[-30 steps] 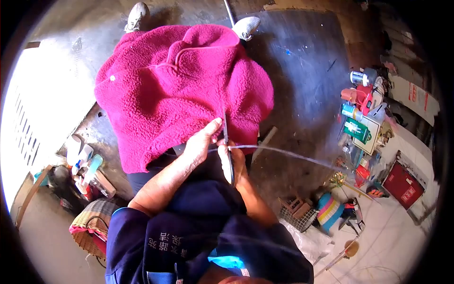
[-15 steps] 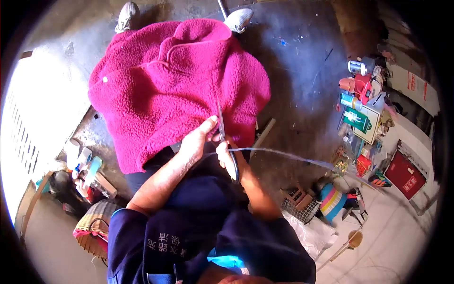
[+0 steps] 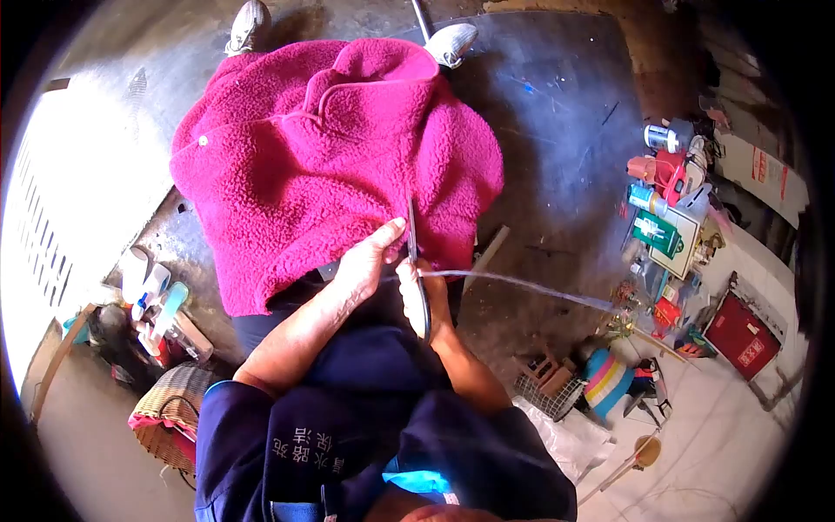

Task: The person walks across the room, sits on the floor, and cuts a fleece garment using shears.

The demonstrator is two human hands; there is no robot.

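Note:
A magenta fleece garment with a white button lies spread over my lap and legs. My left hand is closed on its near edge, thumb stretched along the fleece. Just right of it, my right hand grips a pair of scissors by the dark handles. The blades point away from me and lie against the fleece, close beside my left thumb. How far they are apart is hard to tell. Some fingers of both hands are hidden.
White shoes show beyond the garment. To the right, a cluttered shelf holds bottles and a green box. A wicker basket stands at lower left near several bottles. A wire basket and striped ball-like item sit at lower right.
The view has shifted slightly. The scissor blades look closer together than before. Both hands keep nearly the same place on the garment.

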